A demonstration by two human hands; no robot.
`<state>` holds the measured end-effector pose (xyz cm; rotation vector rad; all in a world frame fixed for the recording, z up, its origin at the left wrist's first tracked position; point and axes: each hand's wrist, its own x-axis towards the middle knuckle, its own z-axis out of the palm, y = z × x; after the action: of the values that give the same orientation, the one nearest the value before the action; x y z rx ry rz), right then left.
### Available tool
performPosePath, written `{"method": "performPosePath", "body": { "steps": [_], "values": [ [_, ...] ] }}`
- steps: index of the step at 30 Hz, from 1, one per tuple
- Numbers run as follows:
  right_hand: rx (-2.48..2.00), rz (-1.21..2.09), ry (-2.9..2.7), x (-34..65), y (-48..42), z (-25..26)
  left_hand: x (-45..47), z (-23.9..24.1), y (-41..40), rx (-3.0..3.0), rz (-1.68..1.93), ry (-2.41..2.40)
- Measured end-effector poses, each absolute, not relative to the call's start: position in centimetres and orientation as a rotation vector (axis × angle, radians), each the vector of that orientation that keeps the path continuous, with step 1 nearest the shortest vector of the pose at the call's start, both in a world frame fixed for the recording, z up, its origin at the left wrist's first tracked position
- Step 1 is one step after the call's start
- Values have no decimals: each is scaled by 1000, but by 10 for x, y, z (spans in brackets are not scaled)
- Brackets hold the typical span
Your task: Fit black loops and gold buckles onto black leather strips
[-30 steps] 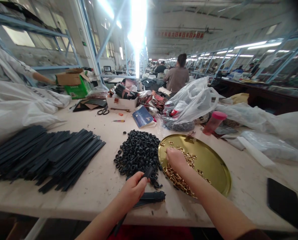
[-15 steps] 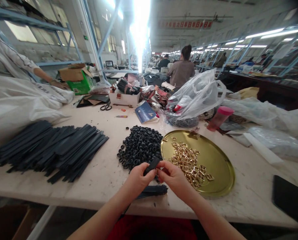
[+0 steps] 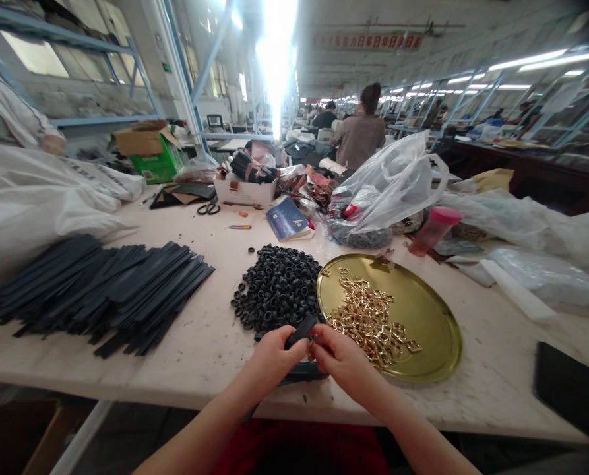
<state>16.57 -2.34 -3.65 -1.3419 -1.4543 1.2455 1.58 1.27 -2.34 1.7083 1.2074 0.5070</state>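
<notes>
Near the table's front edge, my left hand (image 3: pixel 278 349) is closed round a black strap (image 3: pixel 301 331), with its end standing up between thumb and fingers. My right hand (image 3: pixel 334 349) meets it there, fingertips pinched at the strap's end. A small golden glint shows between the fingertips, but what they hold is mostly hidden. Beneath my hands lie more black straps (image 3: pixel 294 375), partly covered. Just beyond is a heap of small black loops (image 3: pixel 279 284). To the right, a round golden tray (image 3: pixel 433 316) carries a pile of gold metal buckles (image 3: pixel 361 310).
A wide stack of black strips (image 3: pixel 140 290) covers the left of the table. Behind are scissors (image 3: pixel 208 208), a blue booklet (image 3: pixel 288 219), a white box (image 3: pixel 245 193), a plastic bag (image 3: pixel 388 191) and a pink-lidded jar (image 3: pixel 435 231). A dark flat object (image 3: pixel 568 389) lies right.
Both hands stay together at the strap, with slightly shifted fingers. The view has tilted a little. At the far left, another person's arm has drawn back from the green box.
</notes>
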Motion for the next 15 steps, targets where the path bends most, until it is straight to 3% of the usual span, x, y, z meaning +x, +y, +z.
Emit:
{"method": "performPosePath", "body": {
  "steps": [3,9,15],
  "values": [
    [-1390,991,-1599,164,-25,-31,13,-24,13,1766,489,1186],
    [-1115,1567,-1191,156,-30,-24,13,-21,11,1743,627,1262],
    [-1144,1429,-1095,155,-27,-41,13,-20,8,1727,582,1260]
  ]
}}
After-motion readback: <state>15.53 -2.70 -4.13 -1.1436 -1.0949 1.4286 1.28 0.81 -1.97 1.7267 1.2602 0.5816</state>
